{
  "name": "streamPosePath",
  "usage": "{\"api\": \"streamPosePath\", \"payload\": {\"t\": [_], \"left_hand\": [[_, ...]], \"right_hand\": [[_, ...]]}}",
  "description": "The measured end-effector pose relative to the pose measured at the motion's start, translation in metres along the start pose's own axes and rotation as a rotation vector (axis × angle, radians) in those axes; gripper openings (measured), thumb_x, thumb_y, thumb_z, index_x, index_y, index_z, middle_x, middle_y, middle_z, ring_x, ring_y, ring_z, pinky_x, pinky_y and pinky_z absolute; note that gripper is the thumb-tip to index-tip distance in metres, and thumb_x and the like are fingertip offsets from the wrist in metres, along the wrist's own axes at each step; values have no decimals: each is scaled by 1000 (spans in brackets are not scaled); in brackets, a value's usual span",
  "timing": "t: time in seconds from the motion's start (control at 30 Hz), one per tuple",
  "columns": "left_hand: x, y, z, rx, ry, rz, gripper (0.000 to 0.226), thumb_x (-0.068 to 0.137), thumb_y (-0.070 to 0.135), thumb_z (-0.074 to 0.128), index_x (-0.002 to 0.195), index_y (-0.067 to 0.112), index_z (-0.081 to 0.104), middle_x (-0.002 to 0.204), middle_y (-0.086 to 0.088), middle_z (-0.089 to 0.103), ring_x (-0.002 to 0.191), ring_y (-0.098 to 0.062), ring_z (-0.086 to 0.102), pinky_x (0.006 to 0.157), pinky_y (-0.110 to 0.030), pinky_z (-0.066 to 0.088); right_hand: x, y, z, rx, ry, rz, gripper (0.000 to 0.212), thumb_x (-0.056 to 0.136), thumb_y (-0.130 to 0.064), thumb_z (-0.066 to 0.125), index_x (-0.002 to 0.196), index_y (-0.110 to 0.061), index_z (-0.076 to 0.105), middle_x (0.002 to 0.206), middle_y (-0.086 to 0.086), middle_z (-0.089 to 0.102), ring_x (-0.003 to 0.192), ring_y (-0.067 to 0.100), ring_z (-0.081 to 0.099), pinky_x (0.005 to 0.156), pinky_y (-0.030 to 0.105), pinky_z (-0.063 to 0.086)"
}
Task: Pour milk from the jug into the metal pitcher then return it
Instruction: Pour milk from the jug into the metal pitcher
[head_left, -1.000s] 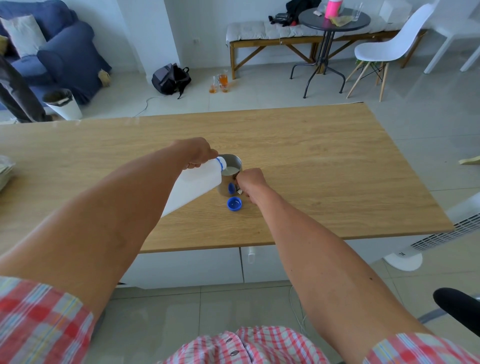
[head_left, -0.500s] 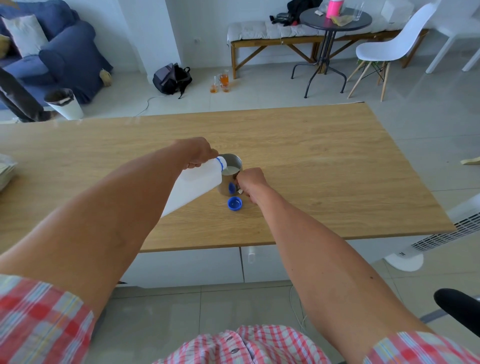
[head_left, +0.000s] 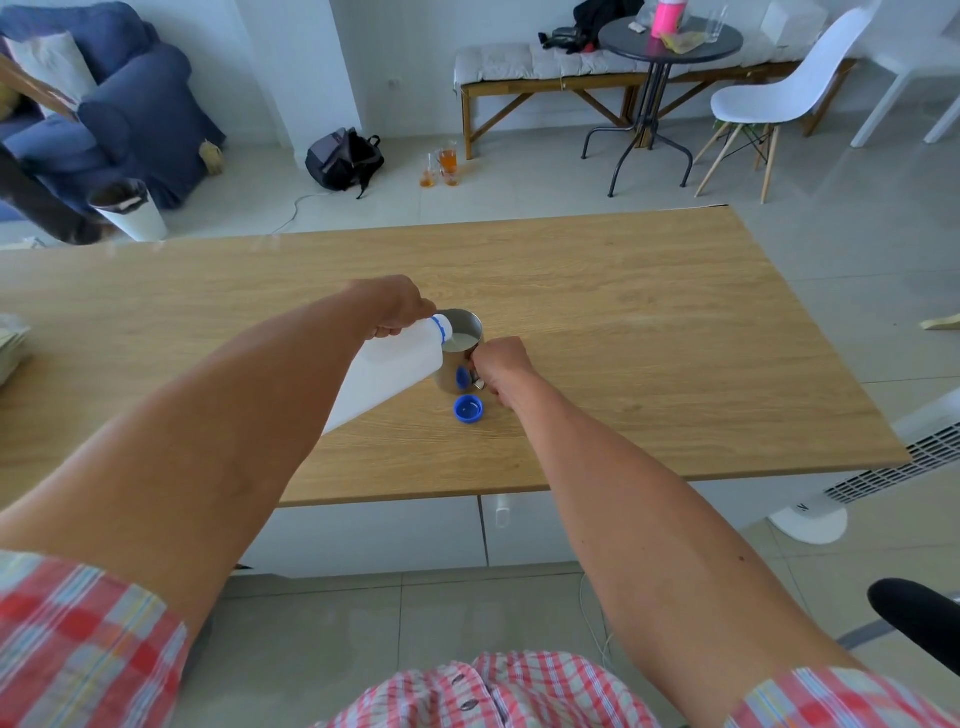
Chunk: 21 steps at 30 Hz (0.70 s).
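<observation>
A white plastic milk jug (head_left: 387, 371) with a blue neck ring is tipped steeply, its mouth over the rim of the metal pitcher (head_left: 462, 358). My left hand (head_left: 397, 306) grips the jug near its top. White milk shows inside the pitcher, which stands upright on the wooden table (head_left: 649, 322). My right hand (head_left: 501, 364) is curled around the pitcher's handle on its right side. The jug's blue cap (head_left: 468, 408) lies open side up on the table just in front of the pitcher.
Papers (head_left: 10, 343) lie at the table's left edge. Beyond the table stand a white bin (head_left: 130, 210), a black backpack (head_left: 343, 158), glasses on the floor (head_left: 441, 166), a round table (head_left: 667, 41) and a white chair (head_left: 779, 98). A fan heater (head_left: 883, 467) stands at the right.
Both hands, the jug and the pitcher keep nearly the same pose; the jug stays tipped over the pitcher.
</observation>
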<state>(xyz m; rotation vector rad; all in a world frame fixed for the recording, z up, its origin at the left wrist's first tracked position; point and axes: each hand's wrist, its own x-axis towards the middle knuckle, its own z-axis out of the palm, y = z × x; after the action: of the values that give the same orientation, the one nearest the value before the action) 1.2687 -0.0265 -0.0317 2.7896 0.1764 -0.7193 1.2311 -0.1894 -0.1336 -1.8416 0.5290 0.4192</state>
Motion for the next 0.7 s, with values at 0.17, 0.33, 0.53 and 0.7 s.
{"api": "streamPosePath", "payload": {"t": [0.17, 0.33, 0.53, 0.7], "left_hand": [[0, 0, 0, -7, -9, -5, 40, 101, 34, 44, 72, 7, 49, 60, -8, 44, 49, -21, 34, 51, -28, 30], [0, -1, 0, 2, -13, -3, 40, 101, 36, 44, 75, 7, 50, 61, -8, 45, 49, -21, 34, 52, -28, 30], [1, -1, 0, 4, -11, -3, 39, 101, 36, 44, 75, 7, 51, 61, -8, 44, 50, -21, 35, 52, -28, 29], [0, 0, 0, 4, -12, 3, 39, 102, 35, 44, 76, 7, 51, 63, -8, 45, 51, -21, 35, 52, -29, 30]], "right_hand": [[1, 0, 0, 8, -3, -1, 28, 92, -9, 49, 112, -4, 68, 89, 9, 62, 59, 20, 45, 52, 30, 37], [1, 0, 0, 5, 0, 0, 24, 94, -11, 49, 107, -6, 68, 89, 8, 62, 59, 19, 45, 53, 30, 37], [2, 1, 1, 18, 2, 4, 30, 94, -11, 48, 114, -3, 69, 86, 7, 62, 59, 18, 47, 52, 30, 37], [1, 1, 2, 20, 5, 7, 30, 93, -9, 49, 114, -1, 70, 83, 7, 62, 59, 19, 47, 53, 30, 37]]}}
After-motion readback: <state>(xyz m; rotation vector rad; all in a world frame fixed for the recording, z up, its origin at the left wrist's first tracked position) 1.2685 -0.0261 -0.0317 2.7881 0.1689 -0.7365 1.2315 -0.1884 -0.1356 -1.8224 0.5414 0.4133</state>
